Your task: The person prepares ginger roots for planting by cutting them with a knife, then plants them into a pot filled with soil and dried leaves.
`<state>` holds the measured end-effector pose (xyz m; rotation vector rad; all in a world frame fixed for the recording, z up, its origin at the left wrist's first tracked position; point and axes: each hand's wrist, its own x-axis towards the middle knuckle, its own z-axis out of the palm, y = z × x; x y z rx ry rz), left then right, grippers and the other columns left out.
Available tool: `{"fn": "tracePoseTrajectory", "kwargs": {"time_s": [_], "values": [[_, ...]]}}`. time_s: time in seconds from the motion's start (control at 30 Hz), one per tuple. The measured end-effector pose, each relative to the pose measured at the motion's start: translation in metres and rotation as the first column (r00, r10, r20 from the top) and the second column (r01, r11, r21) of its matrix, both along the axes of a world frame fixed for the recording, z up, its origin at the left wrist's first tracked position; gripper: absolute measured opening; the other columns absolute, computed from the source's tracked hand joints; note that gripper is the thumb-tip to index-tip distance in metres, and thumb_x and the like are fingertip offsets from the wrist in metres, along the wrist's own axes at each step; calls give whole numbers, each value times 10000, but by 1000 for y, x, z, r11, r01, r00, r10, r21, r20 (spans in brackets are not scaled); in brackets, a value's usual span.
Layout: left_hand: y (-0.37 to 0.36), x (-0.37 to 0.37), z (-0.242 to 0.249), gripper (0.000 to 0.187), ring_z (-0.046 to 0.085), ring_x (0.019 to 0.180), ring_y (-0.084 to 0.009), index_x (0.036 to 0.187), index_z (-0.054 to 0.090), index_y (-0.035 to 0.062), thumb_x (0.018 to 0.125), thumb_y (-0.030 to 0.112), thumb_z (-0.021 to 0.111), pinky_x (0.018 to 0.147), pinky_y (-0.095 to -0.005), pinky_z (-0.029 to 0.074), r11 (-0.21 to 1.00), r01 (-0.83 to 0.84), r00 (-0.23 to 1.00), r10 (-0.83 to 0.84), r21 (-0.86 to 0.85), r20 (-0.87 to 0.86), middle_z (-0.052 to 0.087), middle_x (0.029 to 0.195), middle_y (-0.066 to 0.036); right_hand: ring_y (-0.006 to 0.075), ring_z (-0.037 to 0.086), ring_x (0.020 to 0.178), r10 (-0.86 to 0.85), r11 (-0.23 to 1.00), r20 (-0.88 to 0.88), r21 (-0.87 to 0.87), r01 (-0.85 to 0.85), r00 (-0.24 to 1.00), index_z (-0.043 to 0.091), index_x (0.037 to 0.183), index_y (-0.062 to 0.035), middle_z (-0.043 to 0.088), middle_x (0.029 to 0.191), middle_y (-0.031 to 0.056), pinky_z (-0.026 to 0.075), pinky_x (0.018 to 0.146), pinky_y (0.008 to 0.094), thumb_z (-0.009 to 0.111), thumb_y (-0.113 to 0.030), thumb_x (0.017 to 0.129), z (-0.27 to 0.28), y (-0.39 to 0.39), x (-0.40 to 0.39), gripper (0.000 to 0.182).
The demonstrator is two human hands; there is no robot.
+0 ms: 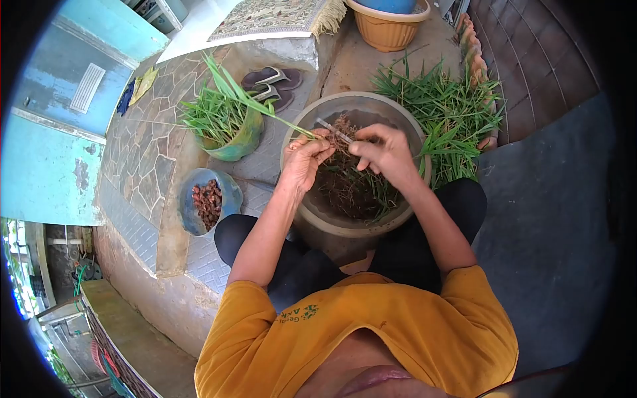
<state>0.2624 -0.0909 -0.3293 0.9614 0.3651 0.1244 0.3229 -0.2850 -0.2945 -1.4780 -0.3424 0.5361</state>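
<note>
My left hand (306, 159) is closed on the lower end of a green plant stalk (282, 121), whose long leaves stick out up and to the left. A clump of brown roots (345, 126) hangs at that end, between my two hands. In the closed fingers of my right hand (386, 154) is a small knife (332, 129), a thin pale tool whose tip points up and left, close to the roots. Both hands are over a big round pot (312, 215) with dark soil, loose roots and some green leaves inside. The exact cutting edge is too small to make out.
On the left stand a greenish pot (232, 149) of cut green stems and a blue bucket (232, 199) with reddish-brown rhizomes (207, 202). A heap of leafy stalks (444, 119) lies on the right. Sandals (272, 83) and an orange planter (385, 30) are farther back.
</note>
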Motion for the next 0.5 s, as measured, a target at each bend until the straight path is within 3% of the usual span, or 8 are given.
{"fn": "tracePoseTrajectory", "kwargs": {"time_s": [0.03,0.07,0.17,0.23,0.33,0.5], "values": [[-2,-1,1,230,649,850,-200,1005,640,-11,781,-56,616,814,-342,535,1000,1,1000,-1,-29,7,660,906,-84,130,621,544,0,1000,59,5,0,998,599,1043,118,644,913,138,454,473,225,756,-153,770,1,5,-5,416],[-2,-1,3,238,648,850,-199,1016,637,-12,783,-57,612,811,-339,535,998,3,1000,-2,-57,14,659,906,-81,163,658,684,-14,1000,120,13,12,993,598,1081,89,625,1018,157,503,582,272,753,-125,767,-10,9,-7,411],[0,-2,0,237,659,859,-204,1024,628,-23,794,-64,590,815,-363,561,998,7,999,-5,-70,31,662,912,-96,214,646,892,-108,994,456,30,106,883,595,1169,23,616,1070,168,508,745,329,743,-122,772,-17,17,-13,448],[-4,-3,4,204,665,850,-210,995,634,-23,798,-61,591,806,-370,569,998,19,999,-16,-65,42,665,903,-106,235,625,949,-122,992,529,33,123,840,586,1219,-7,621,1073,170,493,814,344,738,-129,774,-8,18,-19,486],[-10,-6,9,127,670,845,-230,886,632,7,784,-67,616,767,-398,578,998,41,997,-38,-51,68,668,882,-118,241,626,920,-137,985,587,-7,174,798,597,1230,-16,630,1066,171,488,825,328,719,-123,793,-20,20,-13,466],[-4,-4,3,161,677,847,-250,709,572,60,770,-80,624,726,-411,582,1000,28,999,-28,-8,29,668,861,-129,235,635,849,-42,994,466,-68,83,884,642,1184,-41,661,921,145,487,802,324,687,-118,809,-25,19,-8,385]]}}
